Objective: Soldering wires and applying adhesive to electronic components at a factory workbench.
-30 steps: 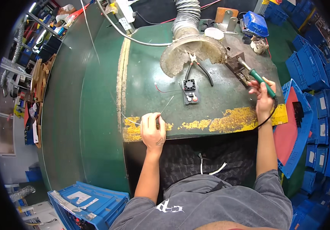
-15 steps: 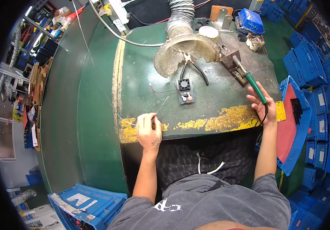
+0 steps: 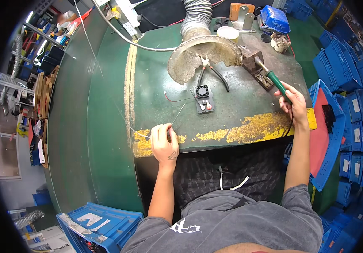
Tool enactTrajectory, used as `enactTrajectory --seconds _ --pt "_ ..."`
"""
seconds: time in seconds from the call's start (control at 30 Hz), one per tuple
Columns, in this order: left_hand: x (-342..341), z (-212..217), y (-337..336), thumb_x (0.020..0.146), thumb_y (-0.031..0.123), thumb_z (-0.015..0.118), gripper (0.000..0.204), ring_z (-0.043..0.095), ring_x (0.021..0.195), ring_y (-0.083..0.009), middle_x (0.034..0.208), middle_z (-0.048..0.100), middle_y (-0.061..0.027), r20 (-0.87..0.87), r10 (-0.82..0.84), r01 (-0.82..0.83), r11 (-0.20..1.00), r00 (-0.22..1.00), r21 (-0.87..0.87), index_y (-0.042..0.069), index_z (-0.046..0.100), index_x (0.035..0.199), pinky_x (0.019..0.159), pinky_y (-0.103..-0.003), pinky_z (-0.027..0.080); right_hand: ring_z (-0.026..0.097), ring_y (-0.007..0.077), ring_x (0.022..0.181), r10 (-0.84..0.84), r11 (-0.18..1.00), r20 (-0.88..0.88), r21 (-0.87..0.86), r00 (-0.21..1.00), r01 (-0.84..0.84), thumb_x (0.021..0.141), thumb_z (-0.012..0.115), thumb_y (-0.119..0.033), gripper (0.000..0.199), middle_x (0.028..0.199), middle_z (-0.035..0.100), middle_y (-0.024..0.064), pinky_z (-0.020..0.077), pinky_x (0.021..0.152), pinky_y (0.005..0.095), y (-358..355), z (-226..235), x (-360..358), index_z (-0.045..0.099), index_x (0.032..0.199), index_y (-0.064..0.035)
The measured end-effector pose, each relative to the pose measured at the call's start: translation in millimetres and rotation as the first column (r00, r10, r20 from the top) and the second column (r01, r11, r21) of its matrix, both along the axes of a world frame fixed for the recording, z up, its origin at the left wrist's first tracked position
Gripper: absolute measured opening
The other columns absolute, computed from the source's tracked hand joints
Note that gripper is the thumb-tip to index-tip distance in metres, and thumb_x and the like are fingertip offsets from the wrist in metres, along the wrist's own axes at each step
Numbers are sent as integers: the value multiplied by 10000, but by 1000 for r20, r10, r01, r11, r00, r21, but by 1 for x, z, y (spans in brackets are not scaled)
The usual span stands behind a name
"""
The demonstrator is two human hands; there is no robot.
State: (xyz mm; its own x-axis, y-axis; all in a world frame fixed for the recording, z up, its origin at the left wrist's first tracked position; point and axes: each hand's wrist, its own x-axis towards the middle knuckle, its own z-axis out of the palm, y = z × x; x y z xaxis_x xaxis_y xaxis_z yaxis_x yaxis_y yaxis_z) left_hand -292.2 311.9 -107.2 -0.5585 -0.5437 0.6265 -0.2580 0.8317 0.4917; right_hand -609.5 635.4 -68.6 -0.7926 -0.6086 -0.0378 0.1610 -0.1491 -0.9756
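My left hand (image 3: pixel 163 145) rests at the bench's near edge, its fingers closed on a thin solder wire (image 3: pixel 179 114) whose free end points up and away. In my right hand (image 3: pixel 296 104) is a soldering iron (image 3: pixel 277 84) with a green handle. Its metal end lies at the dark iron stand (image 3: pixel 266 81), and the very tip is hard to see there. Between my hands, farther in, lies a small circuit board (image 3: pixel 205 108) with a black fan (image 3: pixel 202 91) and thin wires. Behind it, pliers (image 3: pixel 220 79) with dark handles lie spread, jaws toward the hood.
A dirty fume hood (image 3: pixel 179 65) on a ribbed duct hangs over the bench's far side. Beyond the stand are a white round tub (image 3: pixel 228 33) and a blue box (image 3: pixel 275 20). Blue crates (image 3: pixel 350 105) stack at right; another blue crate (image 3: pixel 105 219) stands at lower left.
My right hand has moved up and forward, and its fingers have wrapped more closely round the iron's handle. The iron has shifted slightly toward the stand. My left hand has hardly moved.
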Motion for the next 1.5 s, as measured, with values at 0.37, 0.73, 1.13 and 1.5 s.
enactTrajectory --seconds 0.37,0.73,1.13,1.5 --pt "9 8 -5 919 64 621 204 514 661 -155 794 542 -58 21 46 -49 981 999 186 39 678 1114 623 -306 439 570 53 812 -497 785 -545 50 676 618 1039 503 -175 293 1100 711 52 417 668 202 23 -17 19 684 1207 -17" --pt "-42 42 -11 846 29 672 301 637 771 -312 980 602 -150 358 -192 140 976 914 165 67 638 1142 717 -412 530 429 28 648 -651 577 -655 -99 384 811 999 508 -69 201 811 592 -27 332 566 206 62 -71 32 694 957 -6" --pt "-45 50 -19 880 80 701 241 552 457 -102 807 650 -34 438 -264 -59 799 859 598 27 667 1113 430 -275 443 518 57 721 -631 543 -709 -114 314 832 980 522 -64 186 880 664 6 399 632 224 59 -70 39 693 962 9" --pt "-26 37 -10 859 199 732 185 631 780 -313 913 595 -120 549 25 -77 994 836 72 75 674 983 705 -417 508 625 150 806 -614 512 -713 -34 338 858 949 518 -49 184 893 697 64 486 740 274 57 -69 42 691 923 5"
